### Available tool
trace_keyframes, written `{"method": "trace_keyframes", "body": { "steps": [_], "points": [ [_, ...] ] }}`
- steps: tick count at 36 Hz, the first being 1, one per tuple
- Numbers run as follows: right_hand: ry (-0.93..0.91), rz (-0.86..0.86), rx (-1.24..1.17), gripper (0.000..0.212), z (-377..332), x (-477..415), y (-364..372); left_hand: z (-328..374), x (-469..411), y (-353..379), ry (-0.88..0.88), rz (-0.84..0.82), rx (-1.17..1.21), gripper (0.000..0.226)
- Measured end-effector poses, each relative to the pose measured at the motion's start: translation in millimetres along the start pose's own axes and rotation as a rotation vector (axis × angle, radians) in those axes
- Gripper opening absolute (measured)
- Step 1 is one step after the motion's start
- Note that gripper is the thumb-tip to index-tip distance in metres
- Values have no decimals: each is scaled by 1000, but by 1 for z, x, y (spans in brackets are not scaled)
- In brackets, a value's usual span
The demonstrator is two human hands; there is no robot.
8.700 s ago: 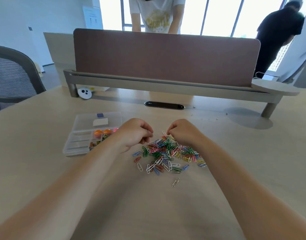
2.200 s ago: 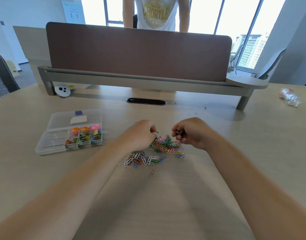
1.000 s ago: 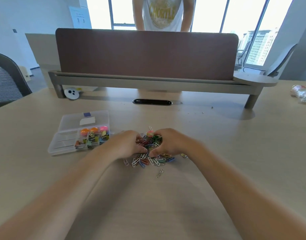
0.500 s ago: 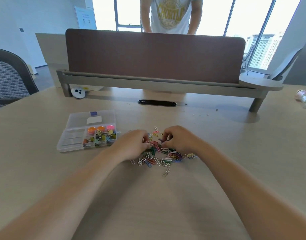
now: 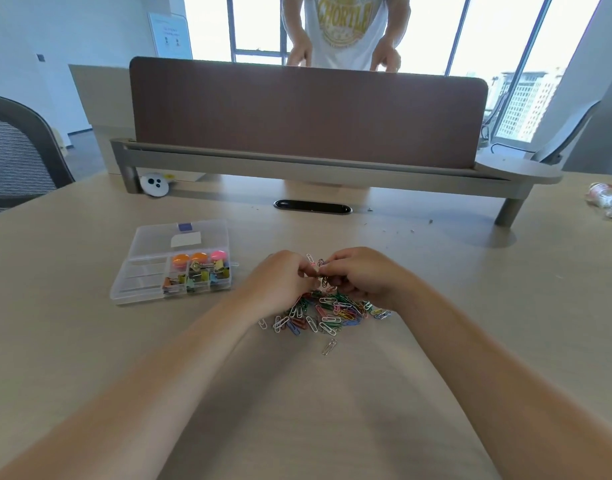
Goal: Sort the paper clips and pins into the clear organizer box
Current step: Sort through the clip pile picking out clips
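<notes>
A heap of coloured paper clips [image 5: 328,313] lies on the desk in front of me. My left hand [image 5: 280,284] and my right hand [image 5: 361,275] meet just above its far side, fingertips pinched together on a few clips that dangle between them. One loose clip [image 5: 328,347] lies apart, nearer to me. The clear organizer box [image 5: 148,268] stands open to the left, its lid folded back; its right compartments hold round orange and pink pins and small coloured binder clips, and its left compartments look bare.
A brown divider panel [image 5: 308,112] on a grey rail crosses the desk behind. A person in a white shirt [image 5: 344,26] stands beyond it. A grey chair [image 5: 17,154] is at far left, a crumpled plastic bottle [image 5: 609,202] at far right, a cable slot [image 5: 313,206] mid-desk.
Both hands have risen slightly from the heap and now pinch a few clips between their fingertips. The heap is tighter than several seconds ago.
</notes>
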State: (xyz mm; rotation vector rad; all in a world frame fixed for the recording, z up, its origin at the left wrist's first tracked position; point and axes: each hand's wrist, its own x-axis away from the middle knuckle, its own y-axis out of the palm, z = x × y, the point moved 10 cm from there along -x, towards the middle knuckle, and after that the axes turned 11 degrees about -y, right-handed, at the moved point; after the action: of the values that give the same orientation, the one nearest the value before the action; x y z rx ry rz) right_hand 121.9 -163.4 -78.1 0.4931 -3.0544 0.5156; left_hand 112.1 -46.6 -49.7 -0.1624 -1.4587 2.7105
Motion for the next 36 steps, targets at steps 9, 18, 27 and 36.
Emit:
{"method": "trace_keyframes", "body": {
  "steps": [9,18,27,36],
  "points": [
    [30,-9,-29,14,7,-2,1,0,-3,-4,1,53,40,13],
    [-5,85,174,12,0,-1,-17,-12,-11,3,-41,33,-78,17],
    [-27,144,296,21,-1,-2,-28,-18,-13,3,-79,25,-61,18],
    [-54,155,278,19,-15,6,-28,-7,-3,-5,-81,-25,-1,31]
  ]
}}
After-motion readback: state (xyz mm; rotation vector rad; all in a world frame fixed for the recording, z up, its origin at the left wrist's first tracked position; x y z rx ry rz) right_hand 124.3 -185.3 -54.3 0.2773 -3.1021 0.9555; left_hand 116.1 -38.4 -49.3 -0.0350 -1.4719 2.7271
